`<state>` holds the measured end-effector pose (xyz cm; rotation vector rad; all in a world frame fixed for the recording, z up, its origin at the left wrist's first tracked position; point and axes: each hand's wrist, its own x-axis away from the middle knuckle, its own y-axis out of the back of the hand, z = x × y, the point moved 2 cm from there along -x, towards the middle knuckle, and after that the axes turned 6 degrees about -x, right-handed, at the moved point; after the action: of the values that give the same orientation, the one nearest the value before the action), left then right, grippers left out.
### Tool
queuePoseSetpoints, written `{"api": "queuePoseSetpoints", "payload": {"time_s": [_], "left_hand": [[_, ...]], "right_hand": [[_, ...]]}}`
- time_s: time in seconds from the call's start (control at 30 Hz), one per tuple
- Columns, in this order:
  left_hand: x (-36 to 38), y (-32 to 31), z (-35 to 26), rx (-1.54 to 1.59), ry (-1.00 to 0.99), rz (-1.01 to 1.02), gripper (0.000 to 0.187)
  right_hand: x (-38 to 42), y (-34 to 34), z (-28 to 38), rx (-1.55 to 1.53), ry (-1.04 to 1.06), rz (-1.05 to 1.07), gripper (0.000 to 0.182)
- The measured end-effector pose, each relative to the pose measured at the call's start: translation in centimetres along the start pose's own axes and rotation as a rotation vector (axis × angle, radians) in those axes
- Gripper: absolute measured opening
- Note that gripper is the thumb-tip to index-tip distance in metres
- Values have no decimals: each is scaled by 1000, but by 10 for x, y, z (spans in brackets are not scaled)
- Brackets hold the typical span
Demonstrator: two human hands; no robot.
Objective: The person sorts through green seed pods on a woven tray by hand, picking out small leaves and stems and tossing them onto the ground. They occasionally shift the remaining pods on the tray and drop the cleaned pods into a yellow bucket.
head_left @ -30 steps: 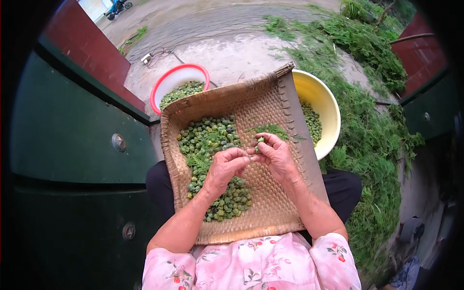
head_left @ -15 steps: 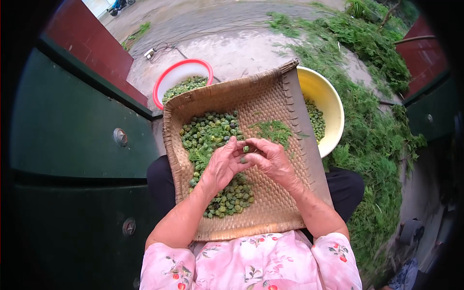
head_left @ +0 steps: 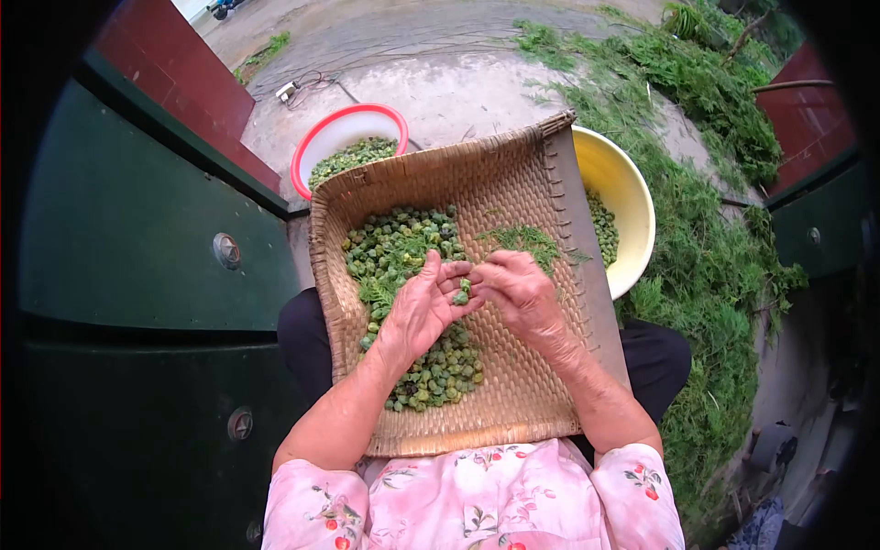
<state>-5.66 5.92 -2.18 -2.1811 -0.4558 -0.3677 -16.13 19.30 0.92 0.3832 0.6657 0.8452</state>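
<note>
A woven basket tray [head_left: 522, 385] rests across the lap. On its left half lies a heap of small green seed cones [head_left: 449, 371], with a feathery green sprig [head_left: 376, 291] among them. Over the heap, my left hand [head_left: 417, 312] is turned palm up and cupped, holding a few green cones [head_left: 462, 294] near its fingers. My right hand [head_left: 524, 291] has thumb and fingers pinched together right by the left fingertips. What is in that pinch, if anything, is too small to make out. Loose leaf bits [head_left: 527, 240] lie on the tray beyond the right hand.
Beyond the tray's left corner stands a white basin with a red rim [head_left: 298, 165], partly filled with cones. A yellow basin [head_left: 632, 220] with more cones is at the right. Cut green branches [head_left: 706, 302] cover the ground there. A dark green door panel [head_left: 156, 238] rises at left.
My right hand has drawn slightly right, away from the left palm, its fingers now pinched. My left palm has opened up more, showing the cones in it clearly.
</note>
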Motion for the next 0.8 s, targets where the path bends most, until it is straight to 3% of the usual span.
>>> {"api": "queuePoseSetpoints", "payload": {"time_s": [0.1, 0.13, 0.23, 0.27, 0.37, 0.47, 0.57, 0.73, 0.8], "left_hand": [[1, -4, -2, -95, -19, 95, 56], [2, -7, -3, -116, -21, 75, 57], [4, -10, 0, -161, -12, 47, 62], [1, -5, 3, -168, -9, 60, 64], [3, -8, 0, -183, 24, 32, 70], [8, -16, -6, -243, 66, 14, 72], [9, -15, -6, -344, 104, -17, 66], [11, -16, 1, -659, 85, -28, 55], [9, -14, 0, -642, 72, -5, 52]], "right_hand": [[-2, -7, 22, 91, 111, 94, 33], [1, -12, 21, 262, 126, 140, 36], [4, -13, 17, 263, 97, 189, 35], [5, -12, 14, 184, 126, 124, 32], [6, -12, -6, -309, -128, -32, 24], [6, -8, -25, -1149, -752, -173, 16], [11, -6, -36, -1508, -771, -145, 19], [13, -2, -48, -1576, -804, -285, 15], [11, 6, -61, -1574, -802, -339, 14]]}}
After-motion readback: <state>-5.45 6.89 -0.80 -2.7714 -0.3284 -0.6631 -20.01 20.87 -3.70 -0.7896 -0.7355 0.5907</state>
